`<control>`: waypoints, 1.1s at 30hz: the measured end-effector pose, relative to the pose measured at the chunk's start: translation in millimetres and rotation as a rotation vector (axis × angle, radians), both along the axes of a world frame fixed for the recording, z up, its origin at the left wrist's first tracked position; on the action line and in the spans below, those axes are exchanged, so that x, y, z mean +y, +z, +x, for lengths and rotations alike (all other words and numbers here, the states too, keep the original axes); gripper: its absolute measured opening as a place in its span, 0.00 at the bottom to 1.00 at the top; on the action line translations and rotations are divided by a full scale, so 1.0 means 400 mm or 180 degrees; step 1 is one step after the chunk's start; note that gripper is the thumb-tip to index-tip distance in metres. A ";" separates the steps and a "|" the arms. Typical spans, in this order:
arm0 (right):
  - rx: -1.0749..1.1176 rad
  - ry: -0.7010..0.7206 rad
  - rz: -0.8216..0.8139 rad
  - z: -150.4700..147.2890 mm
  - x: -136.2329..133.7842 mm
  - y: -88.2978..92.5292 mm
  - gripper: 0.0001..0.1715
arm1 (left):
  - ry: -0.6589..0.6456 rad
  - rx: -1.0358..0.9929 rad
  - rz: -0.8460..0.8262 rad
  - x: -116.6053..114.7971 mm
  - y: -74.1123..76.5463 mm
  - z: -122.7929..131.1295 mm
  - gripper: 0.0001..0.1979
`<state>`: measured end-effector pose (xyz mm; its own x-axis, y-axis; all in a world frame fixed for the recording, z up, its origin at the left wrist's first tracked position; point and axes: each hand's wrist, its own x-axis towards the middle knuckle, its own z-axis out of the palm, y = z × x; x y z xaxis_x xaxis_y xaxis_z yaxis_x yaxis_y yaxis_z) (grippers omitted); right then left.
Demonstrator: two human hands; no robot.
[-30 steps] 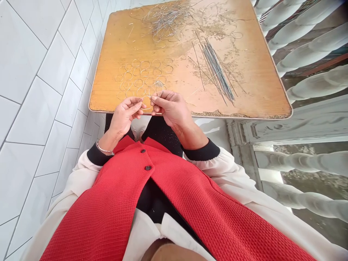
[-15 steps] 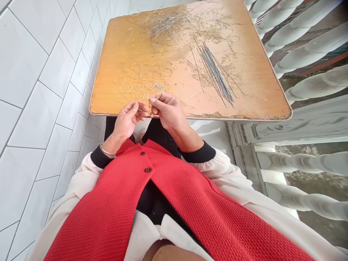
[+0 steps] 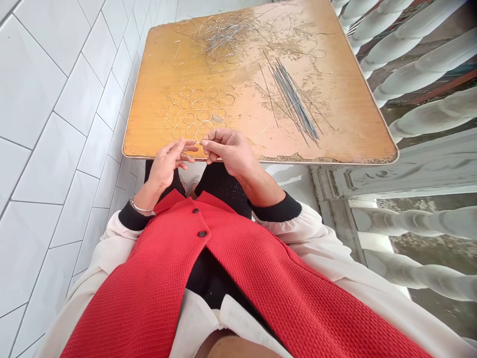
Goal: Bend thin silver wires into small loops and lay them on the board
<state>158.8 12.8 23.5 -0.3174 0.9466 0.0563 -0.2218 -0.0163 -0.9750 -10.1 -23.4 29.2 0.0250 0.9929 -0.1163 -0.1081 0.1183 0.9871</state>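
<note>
Seemingly, right-hand fingers (image 3: 210, 145) pinch a thin wire (image 3: 196, 143) — left hand (image 3: 167, 164) curled close beside it.

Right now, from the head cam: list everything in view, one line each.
wooden tabletop: 1, orange-brown, worn, in front of the person
wire rings: many, silver, near-left part of tabletop
wire tangle: 1, silver, far end of tabletop
straight rods: one bunch, dark grey, right of centre on tabletop
wire piece: 1, silver, at the right hand's fingertips
wall tiles: many, white, left of table
balusters: several, white, right of table
waistcoat: 1, red, on torso
sleeves: 2, cream, black cuffs, on arms
bangle: 1, silver, left wrist
left hand: 1, beside right hand, over table edge
right hand: 1, over table edge
</note>
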 end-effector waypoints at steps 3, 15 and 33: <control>-0.0100 -0.0008 0.0134 0.003 0.004 0.009 0.14 | -0.0116 0.0229 0.0051 0.010 0.031 -0.012 0.17; -0.0235 0.0041 0.0311 0.007 0.006 0.028 0.11 | -0.0543 -0.0050 -0.0177 0.017 0.037 -0.001 0.19; -0.0201 0.0398 0.0161 0.013 0.034 0.056 0.15 | -0.0230 0.0671 0.0456 0.023 0.086 -0.004 0.08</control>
<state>163.8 26.5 45.9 -0.4372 0.8959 0.0791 -0.1592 0.0095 -0.9872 -11.7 -14.2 63.7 0.0865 0.9961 0.0151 0.1053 -0.0243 0.9941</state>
